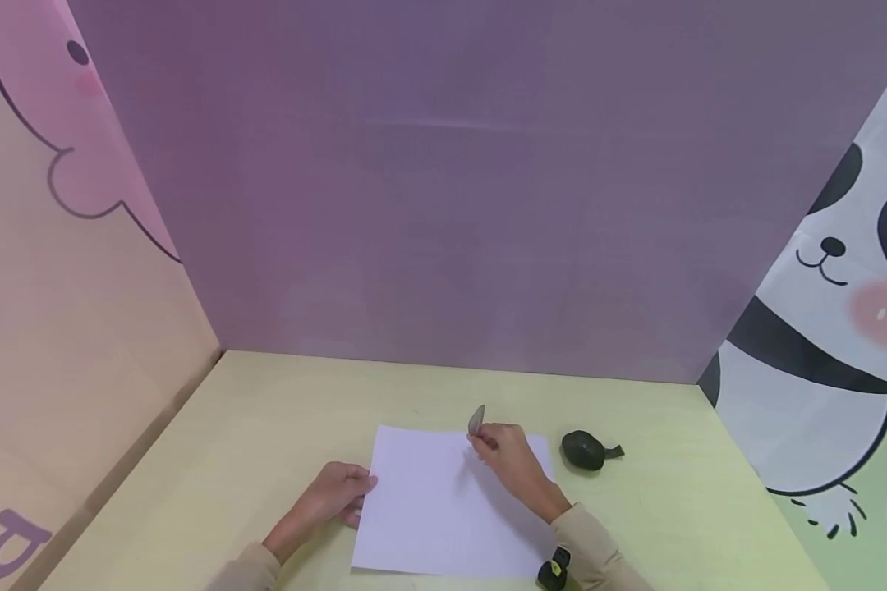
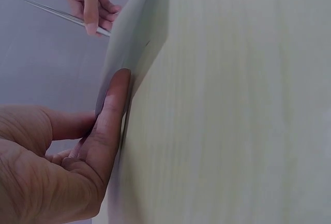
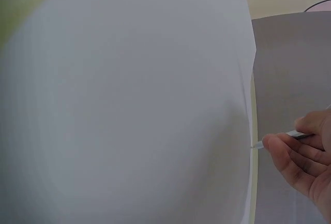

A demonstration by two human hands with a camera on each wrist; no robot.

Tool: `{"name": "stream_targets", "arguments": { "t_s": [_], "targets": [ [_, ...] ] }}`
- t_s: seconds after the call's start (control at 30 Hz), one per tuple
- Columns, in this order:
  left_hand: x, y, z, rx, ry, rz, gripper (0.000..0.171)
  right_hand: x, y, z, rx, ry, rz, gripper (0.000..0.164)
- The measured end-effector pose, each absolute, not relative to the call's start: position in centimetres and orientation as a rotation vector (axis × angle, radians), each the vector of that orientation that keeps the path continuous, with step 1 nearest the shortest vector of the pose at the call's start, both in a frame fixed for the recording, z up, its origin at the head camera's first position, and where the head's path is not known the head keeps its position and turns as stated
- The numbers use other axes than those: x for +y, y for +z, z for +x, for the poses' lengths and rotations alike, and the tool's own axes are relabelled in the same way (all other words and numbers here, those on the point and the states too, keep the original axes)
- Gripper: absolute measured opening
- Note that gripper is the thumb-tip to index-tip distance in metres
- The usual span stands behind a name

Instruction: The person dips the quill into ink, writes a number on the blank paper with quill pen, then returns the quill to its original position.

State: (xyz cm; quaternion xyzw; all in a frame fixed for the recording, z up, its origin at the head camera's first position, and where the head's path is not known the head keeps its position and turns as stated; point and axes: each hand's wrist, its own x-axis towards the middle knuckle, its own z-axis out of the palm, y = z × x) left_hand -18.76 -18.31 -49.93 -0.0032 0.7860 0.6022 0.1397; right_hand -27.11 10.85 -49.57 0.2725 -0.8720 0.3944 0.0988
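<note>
From my remote post I find a white sheet of paper (image 1: 436,509) lying on the surface (image 1: 266,427), its left edge lifted slightly. My left hand (image 1: 336,490) has its grip closed on that edge, thumb on top and fingers beneath. My right hand (image 1: 510,460) has its grip closed too, pinching a slim metal tool (image 1: 476,420) between thumb and fingers near the sheet's far edge; the tool's pointed end rises clear of the grip. I cannot tell whether the tool's lower end touches the sheet. The right hand casts a shadow across the paper.

To the right of the sheet, apart from it, sits a rounded black object (image 1: 584,451) with a short tab. I note a black device (image 1: 553,570) at the right sleeve (image 1: 599,546). Behind the surface stands a plain purple wall (image 1: 451,189); a panda picture (image 1: 820,328) covers the right side.
</note>
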Motion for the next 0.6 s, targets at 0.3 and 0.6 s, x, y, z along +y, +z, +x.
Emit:
{"name": "stream_targets", "arguments": {
  "t_s": [0.3, 0.6],
  "targets": [
    [-18.23, -49.48, -18.73, 2.276, 1.747, -0.019, 0.027, 10.45, -49.21, -26.82, -2.586, 1.205, 0.846, 0.017],
    [-18.0, -49.77, -18.63, 2.313, 1.729, -0.086, 0.028, 10.57, -49.83, -26.39, -2.601, 1.262, 0.858, 0.017]
  ]
}}
